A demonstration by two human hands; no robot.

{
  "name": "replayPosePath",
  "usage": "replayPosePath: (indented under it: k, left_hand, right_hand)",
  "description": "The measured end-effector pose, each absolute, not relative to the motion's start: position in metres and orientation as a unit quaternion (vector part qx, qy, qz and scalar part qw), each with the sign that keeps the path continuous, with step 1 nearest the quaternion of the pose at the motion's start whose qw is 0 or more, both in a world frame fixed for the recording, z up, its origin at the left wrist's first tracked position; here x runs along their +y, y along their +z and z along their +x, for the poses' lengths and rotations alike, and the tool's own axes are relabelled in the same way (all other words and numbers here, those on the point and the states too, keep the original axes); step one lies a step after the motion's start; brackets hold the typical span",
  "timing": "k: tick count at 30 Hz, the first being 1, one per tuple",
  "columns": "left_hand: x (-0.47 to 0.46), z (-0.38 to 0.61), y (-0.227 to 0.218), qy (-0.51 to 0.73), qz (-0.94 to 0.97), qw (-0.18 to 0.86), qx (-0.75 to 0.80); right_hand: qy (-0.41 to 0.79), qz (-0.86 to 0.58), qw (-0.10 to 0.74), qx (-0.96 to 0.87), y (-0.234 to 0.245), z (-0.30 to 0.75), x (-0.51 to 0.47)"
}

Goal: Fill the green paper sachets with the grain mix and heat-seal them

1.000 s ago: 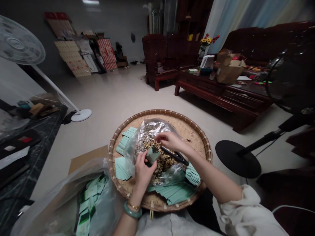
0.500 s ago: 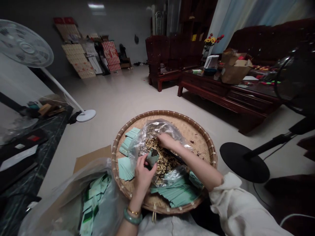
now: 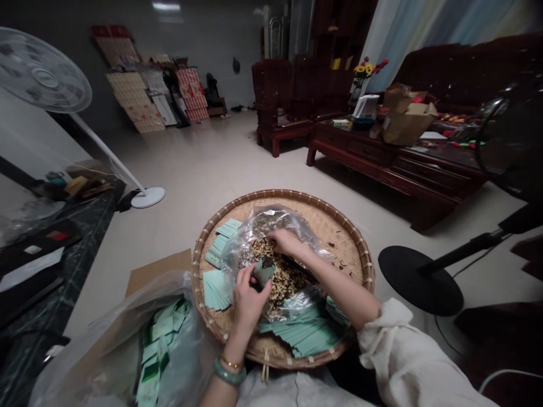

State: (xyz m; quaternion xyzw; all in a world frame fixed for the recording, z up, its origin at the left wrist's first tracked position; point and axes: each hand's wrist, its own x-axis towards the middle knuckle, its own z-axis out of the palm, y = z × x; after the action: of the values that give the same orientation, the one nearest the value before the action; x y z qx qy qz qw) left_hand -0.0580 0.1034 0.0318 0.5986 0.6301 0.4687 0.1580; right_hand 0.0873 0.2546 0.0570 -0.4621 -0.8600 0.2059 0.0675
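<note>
My left hand [image 3: 248,288] is closed around a small pale green packet [image 3: 265,271], whose mouth is open and dark inside. Over the far part of a heap of dried, chopped tan and dark bits [image 3: 288,285], my right hand [image 3: 285,242] has its fingers pinched together; whatever is in them I cannot make out. The heap lies in an opened clear plastic bag [image 3: 271,217] on a round woven bamboo tray [image 3: 352,240]. Fanned green packets [image 3: 303,333] lie at the tray's near side, and smaller stacks of green packets [image 3: 216,288] along its left.
Left of the tray, a large clear plastic bag [image 3: 102,339] holds many green packets, beside a piece of cardboard [image 3: 161,271]. A black fan base [image 3: 419,280] stands close on the right, a white fan [image 3: 148,197] at the left. A dark wooden table [image 3: 382,158] is beyond.
My right hand has shifted slightly left over the heap, its fingers still together. My left hand keeps the green packet in nearly the same place, with a slight tilt.
</note>
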Motion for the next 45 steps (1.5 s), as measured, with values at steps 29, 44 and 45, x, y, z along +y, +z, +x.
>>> replayPosePath:
  k: [29,44,45]
  left_hand:
    - [0.104,-0.045,0.038,0.5,0.584,0.189,0.61]
    - [0.098,-0.046,0.04,0.508,0.636,0.071,0.577]
    - [0.098,-0.046,0.039,0.505,0.637,0.075,0.578]
  right_hand:
    - [0.391,-0.415,0.31,-0.76,0.124,0.119,0.195]
    - [0.249,-0.308,0.292,-0.87,0.14,0.118,0.135]
    - [0.219,-0.314,0.284,-0.879,0.137,0.116,0.133]
